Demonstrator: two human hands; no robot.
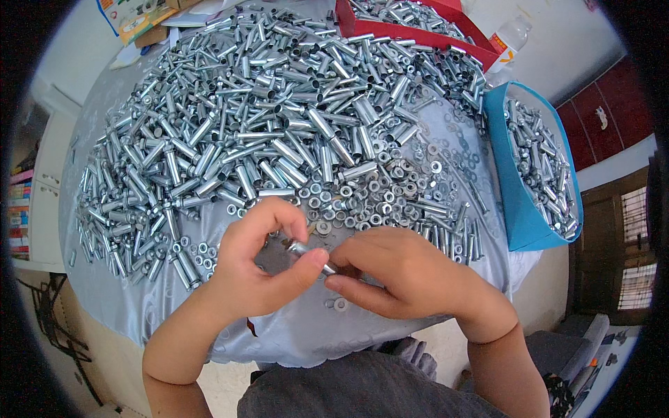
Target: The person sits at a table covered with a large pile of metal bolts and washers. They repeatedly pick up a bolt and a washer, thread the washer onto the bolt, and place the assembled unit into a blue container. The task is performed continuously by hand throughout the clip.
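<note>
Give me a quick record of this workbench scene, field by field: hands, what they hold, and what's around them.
Left hand: pinches a small metal sleeve
Right hand: fingers meet the same sleeve
Table cover: grey cloth
Main heap: metal sleeves
Near hands: washers and nuts
Right side: blue box holding metal parts
Far edge: red box, plastic bottle

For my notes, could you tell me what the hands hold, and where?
A small metal sleeve, pinched between left hand and right hand fingertips, one at each end.

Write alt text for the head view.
Two bare hands, left hand and right hand, pinch one small metal sleeve together over a cloth-covered table heaped with metal sleeves and washers. A blue box of parts stands at right.
</note>
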